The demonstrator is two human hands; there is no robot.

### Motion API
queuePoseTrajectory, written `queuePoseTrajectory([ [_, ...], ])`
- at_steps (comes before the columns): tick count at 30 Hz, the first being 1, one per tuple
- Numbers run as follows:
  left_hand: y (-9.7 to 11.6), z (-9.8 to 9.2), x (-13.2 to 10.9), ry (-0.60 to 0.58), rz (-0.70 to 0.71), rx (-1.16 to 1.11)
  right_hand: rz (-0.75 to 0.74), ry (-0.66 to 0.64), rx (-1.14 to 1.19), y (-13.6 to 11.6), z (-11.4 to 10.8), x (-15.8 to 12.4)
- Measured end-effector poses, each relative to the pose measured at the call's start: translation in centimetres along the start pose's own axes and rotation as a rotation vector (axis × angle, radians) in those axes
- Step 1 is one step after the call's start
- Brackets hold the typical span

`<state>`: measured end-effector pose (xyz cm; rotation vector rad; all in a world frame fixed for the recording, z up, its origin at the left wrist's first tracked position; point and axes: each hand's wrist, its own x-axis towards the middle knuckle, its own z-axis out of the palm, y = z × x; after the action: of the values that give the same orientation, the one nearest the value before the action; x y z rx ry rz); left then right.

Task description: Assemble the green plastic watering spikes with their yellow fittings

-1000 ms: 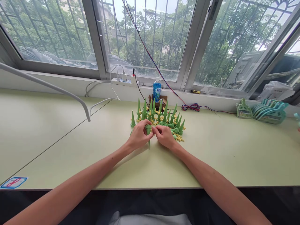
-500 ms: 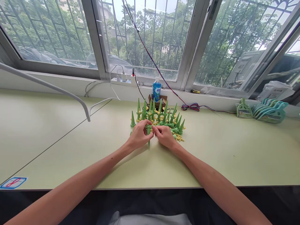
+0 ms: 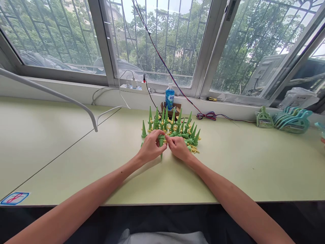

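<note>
A green spike (image 3: 161,145) is held in the left hand (image 3: 149,149), its ribbed collar gripped between curled fingers and thumb and its tapered tip directed downward below the hand. The right hand (image 3: 179,149) is placed just beside it, with the fingers folded and the thumb and forefinger brought together near the collar; whether a small part is pinched there cannot be told, the fingertips being largely hidden.

Both hands are positioned over the middle of a pale green bench (image 3: 228,169). Directly beyond them, upright green spikes (image 3: 179,118) are grouped closely, many fitted with small yellow parts. Loose yellow pieces (image 3: 195,149) are scattered just beside the right hand, next to green spikes laid on their sides. Behind the group, a bottle of blue liquid (image 3: 170,97) is seen at a brown cardboard box (image 3: 179,107). A coiled cable (image 3: 207,116) is laid near the window wall, and teal handled items (image 3: 296,125) are stacked well apart at the far right.
</note>
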<state>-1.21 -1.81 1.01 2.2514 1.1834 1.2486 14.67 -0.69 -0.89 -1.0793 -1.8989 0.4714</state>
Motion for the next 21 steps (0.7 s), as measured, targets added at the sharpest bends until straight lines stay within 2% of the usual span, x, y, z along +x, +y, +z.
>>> queuePoseTrajectory([
  [10,-0.05,0.03,0.19,0.025,-0.026,0.012,0.011,0.019,0.031,-0.37,0.04,-0.11],
  [21,-0.28,0.15,0.05,0.008,-0.017,0.009,-0.001,-0.024,0.021,-0.1,-0.14,-0.16],
])
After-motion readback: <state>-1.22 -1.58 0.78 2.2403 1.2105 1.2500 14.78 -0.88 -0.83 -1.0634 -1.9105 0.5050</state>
